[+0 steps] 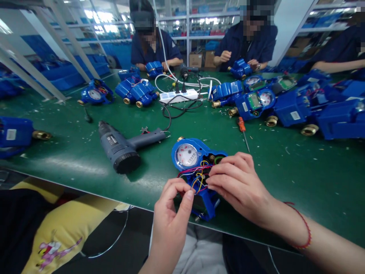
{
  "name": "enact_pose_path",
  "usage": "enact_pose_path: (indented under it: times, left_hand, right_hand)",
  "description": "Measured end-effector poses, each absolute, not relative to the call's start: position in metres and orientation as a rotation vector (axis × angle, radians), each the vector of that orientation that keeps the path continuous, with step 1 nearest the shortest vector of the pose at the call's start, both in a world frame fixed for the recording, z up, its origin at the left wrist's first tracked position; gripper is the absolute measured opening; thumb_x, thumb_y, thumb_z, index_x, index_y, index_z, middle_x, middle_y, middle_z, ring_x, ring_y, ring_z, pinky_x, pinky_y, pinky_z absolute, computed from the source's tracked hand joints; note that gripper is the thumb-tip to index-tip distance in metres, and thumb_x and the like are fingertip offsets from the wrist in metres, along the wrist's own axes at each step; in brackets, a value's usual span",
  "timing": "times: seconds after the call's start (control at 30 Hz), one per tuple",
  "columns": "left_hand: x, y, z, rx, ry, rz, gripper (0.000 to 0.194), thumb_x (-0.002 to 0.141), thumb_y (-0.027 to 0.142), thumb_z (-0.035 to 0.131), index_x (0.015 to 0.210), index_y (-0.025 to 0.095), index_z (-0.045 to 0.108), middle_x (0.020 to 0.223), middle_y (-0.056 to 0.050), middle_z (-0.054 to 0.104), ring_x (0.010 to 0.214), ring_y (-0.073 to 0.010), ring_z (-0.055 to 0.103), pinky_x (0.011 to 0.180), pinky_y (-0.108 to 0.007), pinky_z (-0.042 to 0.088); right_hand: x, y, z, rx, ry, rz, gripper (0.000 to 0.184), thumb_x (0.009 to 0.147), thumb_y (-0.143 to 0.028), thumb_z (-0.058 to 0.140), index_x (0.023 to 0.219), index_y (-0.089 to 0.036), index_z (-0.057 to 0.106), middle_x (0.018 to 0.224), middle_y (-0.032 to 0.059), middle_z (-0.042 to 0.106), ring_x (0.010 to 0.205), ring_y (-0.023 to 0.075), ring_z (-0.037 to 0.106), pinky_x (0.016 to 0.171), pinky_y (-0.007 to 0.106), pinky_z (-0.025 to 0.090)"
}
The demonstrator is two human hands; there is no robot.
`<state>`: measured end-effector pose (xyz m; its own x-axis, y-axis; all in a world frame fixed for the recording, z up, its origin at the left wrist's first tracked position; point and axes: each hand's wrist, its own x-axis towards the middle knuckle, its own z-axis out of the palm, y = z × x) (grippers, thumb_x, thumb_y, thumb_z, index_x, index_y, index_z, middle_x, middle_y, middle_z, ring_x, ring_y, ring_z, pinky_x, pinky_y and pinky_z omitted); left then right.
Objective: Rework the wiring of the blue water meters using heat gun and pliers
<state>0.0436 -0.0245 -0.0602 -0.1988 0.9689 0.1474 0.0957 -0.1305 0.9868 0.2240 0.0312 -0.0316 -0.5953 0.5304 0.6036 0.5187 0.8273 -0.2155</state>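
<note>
Pinching the colored wires point(196, 176) with the left hand point(171, 219), right hand point(239, 186) curled over them too, right on a blue water meter point(186, 156), heat gun point(119, 146) lying nearby.

Head camera here, tipped forward and down over the green workbench point(285, 179), right up close on the left hand point(169, 224) and right hand point(239, 186) at six o'clock, co-workers point(245, 47) farther off at twelve o'clock.
</note>
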Motion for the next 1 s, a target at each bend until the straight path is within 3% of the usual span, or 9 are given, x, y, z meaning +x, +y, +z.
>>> enact_pose_path:
  times: [0.17, 0.3, 0.53, 0.77, 1.0]
  left_hand:
    - [0.045, -0.028, -0.06, 1.105, 1.38, 1.44, 0.011, 0.089, 0.026, 0.058, 0.079, 0.021, 0.06, 0.065, 0.004, 0.054, 0.06, -0.0101, 0.049, 0.057, -0.018, 0.041]
    - [0.046, -0.026, -0.056, 1.143, 1.369, 1.395, 0.016, 0.092, 0.029, 0.053, 0.08, 0.02, 0.06, 0.07, 0.002, 0.06, 0.062, -0.0101, 0.054, 0.06, -0.019, 0.045]
    - [0.043, -0.018, -0.05, 1.229, 1.342, 1.302, 0.021, 0.09, 0.033, 0.055, 0.075, 0.019, 0.058, 0.058, 0.005, 0.053, 0.054, -0.0093, 0.049, 0.051, -0.018, 0.041]
    - [0.047, -0.015, -0.055, 1.036, 1.324, 1.408, 0.023, 0.093, 0.035, 0.051, 0.077, 0.019, 0.05, 0.074, 0.001, 0.071, 0.039, -0.0043, 0.049, 0.041, -0.017, 0.039]
    - [0.045, -0.01, -0.051, 0.955, 1.295, 1.453, 0.024, 0.097, 0.037, 0.042, 0.078, 0.022, 0.038, 0.064, 0.002, 0.072, 0.037, -0.0063, 0.054, 0.04, -0.016, 0.039]
  right_hand:
    - [0.216, 0.023, -0.042, -0.858, -2.256, 0.036, 0.021, 0.096, -0.017, 0.049, 0.095, -0.024, 0.068, 0.088, 0.002, 0.067, 0.083, 0.0169, 0.05, 0.079, 0.038, 0.028]
    - [0.208, 0.017, -0.044, -0.852, -2.118, 0.128, 0.017, 0.094, -0.022, 0.054, 0.082, -0.021, 0.067, 0.084, 0.0014, 0.065, 0.081, 0.0162, 0.05, 0.078, 0.038, 0.027]
    - [0.199, 0.009, -0.043, -0.871, -2.006, 0.216, 0.013, 0.092, -0.021, 0.057, 0.086, -0.022, 0.068, 0.083, 0.0007, 0.064, 0.083, 0.016, 0.052, 0.081, 0.039, 0.031]
    - [0.207, 0.008, -0.047, -0.889, -1.996, 0.231, 0.011, 0.088, -0.012, 0.06, 0.084, -0.02, 0.067, 0.084, 0.002, 0.064, 0.084, 0.0174, 0.052, 0.08, 0.039, 0.033]
    - [0.207, 0.005, -0.05, -0.886, -1.965, 0.265, 0.014, 0.086, -0.008, 0.06, 0.085, -0.02, 0.065, 0.082, 0.0017, 0.062, 0.082, 0.017, 0.051, 0.077, 0.039, 0.034]
